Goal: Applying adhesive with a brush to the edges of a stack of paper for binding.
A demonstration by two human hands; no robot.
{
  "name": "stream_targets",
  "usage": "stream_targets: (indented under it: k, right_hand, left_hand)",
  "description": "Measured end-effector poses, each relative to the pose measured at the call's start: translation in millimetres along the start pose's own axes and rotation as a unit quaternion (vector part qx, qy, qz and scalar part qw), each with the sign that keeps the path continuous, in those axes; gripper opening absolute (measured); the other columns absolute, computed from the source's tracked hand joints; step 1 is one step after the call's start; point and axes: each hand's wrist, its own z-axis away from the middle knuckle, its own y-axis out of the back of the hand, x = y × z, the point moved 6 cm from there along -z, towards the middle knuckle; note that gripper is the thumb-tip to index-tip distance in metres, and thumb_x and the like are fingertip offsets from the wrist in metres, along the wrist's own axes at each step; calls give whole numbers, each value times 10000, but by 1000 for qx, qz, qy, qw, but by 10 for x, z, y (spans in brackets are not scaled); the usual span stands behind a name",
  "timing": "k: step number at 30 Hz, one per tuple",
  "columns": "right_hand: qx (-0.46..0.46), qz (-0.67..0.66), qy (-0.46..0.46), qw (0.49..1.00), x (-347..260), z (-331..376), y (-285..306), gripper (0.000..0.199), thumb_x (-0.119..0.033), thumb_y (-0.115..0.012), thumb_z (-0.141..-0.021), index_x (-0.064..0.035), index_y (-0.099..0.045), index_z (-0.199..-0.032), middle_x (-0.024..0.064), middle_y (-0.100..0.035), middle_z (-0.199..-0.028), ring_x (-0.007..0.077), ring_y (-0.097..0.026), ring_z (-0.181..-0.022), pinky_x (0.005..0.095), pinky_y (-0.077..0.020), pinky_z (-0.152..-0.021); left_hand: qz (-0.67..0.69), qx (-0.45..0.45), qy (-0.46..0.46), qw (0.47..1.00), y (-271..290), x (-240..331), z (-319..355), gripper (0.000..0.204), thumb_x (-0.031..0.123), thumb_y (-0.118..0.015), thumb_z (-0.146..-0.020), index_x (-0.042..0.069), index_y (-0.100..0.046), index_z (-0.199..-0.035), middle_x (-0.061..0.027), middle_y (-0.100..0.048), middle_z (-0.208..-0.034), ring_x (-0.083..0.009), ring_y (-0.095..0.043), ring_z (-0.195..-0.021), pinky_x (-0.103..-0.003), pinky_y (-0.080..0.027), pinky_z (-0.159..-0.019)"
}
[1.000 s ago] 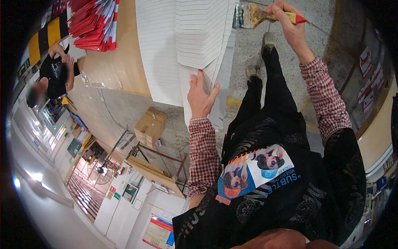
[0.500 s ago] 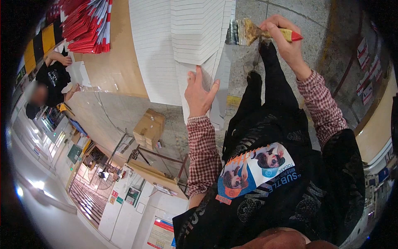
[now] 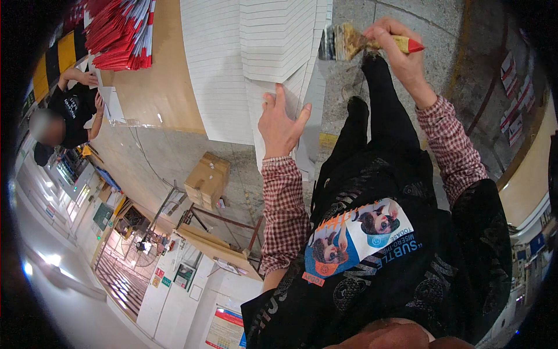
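Note:
Overlapping white paper sheets (image 3: 218, 87) lie fanned out in layers over the table, their edges forming close lines. My left hand (image 3: 282, 125) rests on them with fingers apart, the index fingertip at the lower edge of the pointed middle stack (image 3: 273, 55). To the right, my right hand (image 3: 401, 55) is closed around the handle of a flat paintbrush (image 3: 347, 43). The brush has a yellow handle with a red end and a stained ferrule. Its dark bristles point left, beside the right edge of the sheets.
A pile of red and white folded pieces (image 3: 119, 35) sits on the brown tabletop (image 3: 168, 75) at the far left. Beyond it another person (image 3: 72, 110) handles a white sheet. A cardboard box (image 3: 207, 180) stands on the floor at left, near a metal frame (image 3: 253, 232).
Both my hands stay nearly in place; the brush has shifted very slightly. The other person has raised their arms and lifted a white sheet.

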Motion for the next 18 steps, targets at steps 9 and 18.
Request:
stream_targets:
  k: [9,18]
  right_hand:
    - [9,-51,4,999,-25,341,-75,160,-88,-549,-894,6,-614,-782,28,-637,-773,85,-581,-733,237,-469,-654]
    - [-31,-54,-29,998,52,594,-273,164,-104,-555,-886,11,-616,-787,25,-623,-761,81,-562,-695,228,-449,-639]
  left_hand:
    - [-57,10,14,998,12,22,7,822,543,-586,-794,-3,-382,-1374,-373,-448,-1264,-428,-537,-1104,-435,-431,-909]
    - [-70,61,15,996,-115,8,10,859,538,-600,-786,-2,-322,-1393,-389,-399,-1274,-509,-447,-1140,-505,-457,-855]
